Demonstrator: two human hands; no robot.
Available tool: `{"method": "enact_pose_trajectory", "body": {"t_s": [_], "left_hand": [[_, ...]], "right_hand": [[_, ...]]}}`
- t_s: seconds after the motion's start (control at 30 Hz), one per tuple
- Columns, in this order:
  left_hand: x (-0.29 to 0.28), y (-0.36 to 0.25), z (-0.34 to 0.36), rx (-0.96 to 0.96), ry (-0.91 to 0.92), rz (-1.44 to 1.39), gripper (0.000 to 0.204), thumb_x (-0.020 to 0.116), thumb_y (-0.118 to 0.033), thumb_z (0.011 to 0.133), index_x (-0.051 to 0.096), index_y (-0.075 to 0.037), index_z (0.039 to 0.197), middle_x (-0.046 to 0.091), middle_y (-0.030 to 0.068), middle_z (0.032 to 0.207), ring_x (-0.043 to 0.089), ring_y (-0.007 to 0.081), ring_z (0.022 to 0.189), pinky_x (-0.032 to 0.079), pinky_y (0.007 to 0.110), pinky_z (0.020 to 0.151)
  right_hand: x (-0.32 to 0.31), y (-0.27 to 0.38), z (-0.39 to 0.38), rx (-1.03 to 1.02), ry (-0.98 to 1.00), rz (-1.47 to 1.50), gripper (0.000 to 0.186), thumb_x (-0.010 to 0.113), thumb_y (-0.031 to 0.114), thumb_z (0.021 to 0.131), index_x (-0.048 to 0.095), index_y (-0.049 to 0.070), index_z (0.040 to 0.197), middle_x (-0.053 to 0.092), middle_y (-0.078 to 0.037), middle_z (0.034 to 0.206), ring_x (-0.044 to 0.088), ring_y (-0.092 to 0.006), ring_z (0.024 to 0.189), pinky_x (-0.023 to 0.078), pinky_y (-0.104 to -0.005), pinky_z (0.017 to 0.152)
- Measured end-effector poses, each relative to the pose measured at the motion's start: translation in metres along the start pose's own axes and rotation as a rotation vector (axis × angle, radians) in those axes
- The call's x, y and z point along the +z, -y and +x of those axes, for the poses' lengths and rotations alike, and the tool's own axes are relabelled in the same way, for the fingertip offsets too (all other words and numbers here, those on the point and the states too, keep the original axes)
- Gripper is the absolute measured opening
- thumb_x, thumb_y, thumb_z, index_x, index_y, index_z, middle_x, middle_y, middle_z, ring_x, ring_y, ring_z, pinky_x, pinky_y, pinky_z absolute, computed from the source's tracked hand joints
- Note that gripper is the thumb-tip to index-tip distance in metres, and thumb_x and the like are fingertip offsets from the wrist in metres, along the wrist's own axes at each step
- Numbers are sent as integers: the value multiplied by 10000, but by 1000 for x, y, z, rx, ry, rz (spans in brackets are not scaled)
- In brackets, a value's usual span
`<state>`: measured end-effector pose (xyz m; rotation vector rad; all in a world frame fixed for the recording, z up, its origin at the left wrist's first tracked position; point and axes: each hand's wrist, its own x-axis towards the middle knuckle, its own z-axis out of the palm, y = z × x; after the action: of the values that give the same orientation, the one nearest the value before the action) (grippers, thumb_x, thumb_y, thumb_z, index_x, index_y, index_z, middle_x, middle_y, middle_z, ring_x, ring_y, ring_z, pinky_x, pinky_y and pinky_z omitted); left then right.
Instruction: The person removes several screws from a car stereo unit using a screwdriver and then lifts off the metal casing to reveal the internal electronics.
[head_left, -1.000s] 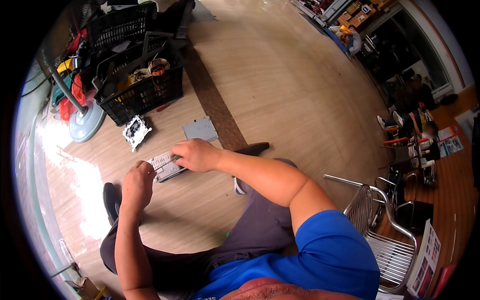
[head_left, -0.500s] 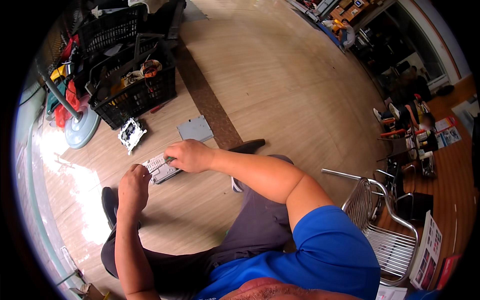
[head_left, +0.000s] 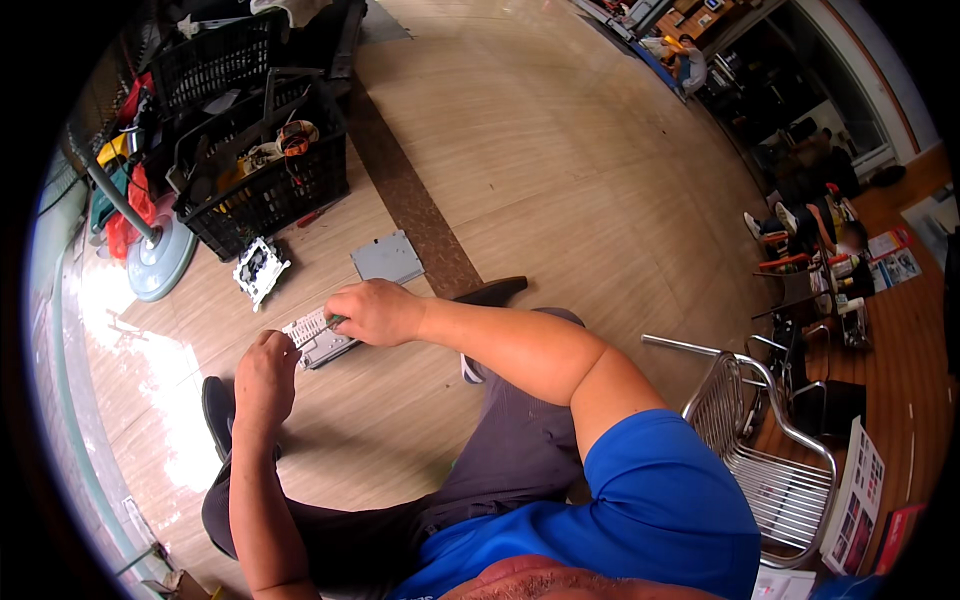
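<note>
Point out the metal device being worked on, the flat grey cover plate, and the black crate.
metal device point(head_left: 318, 340), head view, its ribbed top face.
grey cover plate point(head_left: 388, 257), head view, middle of the flat panel.
black crate point(head_left: 262, 200), head view, its front lattice wall.

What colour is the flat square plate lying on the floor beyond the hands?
Grey flat square plate, head view.

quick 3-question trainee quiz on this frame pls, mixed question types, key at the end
1. True or false: the right hand rests on the silver metal unit on the wooden floor.
2. Which lies nearest the grey flat panel? A) metal chair B) small white part C) fan base
3. Fill in: the left hand is at the unit's ____ end, seen from the person.

Key: 1 true; 2 B; 3 left
</note>
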<state>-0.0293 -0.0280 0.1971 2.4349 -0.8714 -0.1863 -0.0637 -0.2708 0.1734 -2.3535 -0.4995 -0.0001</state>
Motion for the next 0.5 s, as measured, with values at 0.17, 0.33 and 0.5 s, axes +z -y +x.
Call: {"method": "enact_pose_trajectory", "body": {"t_s": [0.17,0.33,0.5], "left_hand": [[0,-1,0,-5,3,2,92,656,-72,866,590,-8,868,616,165,903,617,390,847,487,476,737],[0,1,0,2,-4,-9,94,659,-73,865,590,-9,871,616,164,905,619,389,851,490,474,735],[1,1,0,-4,7,0,96,661,-76,864,592,-11,882,618,162,906,619,389,855,491,474,739]], "right_hand": [[1,-2,0,-12,4,-12,188,683,187,847,641,52,970,668,-156,910,657,-371,871,521,-459,758],[2,-1,0,-17,-2,-21,179,683,186,847,636,53,956,665,-153,897,656,-368,864,522,-456,753],[2,-1,0,-21,-8,-12,176,683,184,847,632,50,949,664,-154,892,655,-369,861,522,-455,752]]}}
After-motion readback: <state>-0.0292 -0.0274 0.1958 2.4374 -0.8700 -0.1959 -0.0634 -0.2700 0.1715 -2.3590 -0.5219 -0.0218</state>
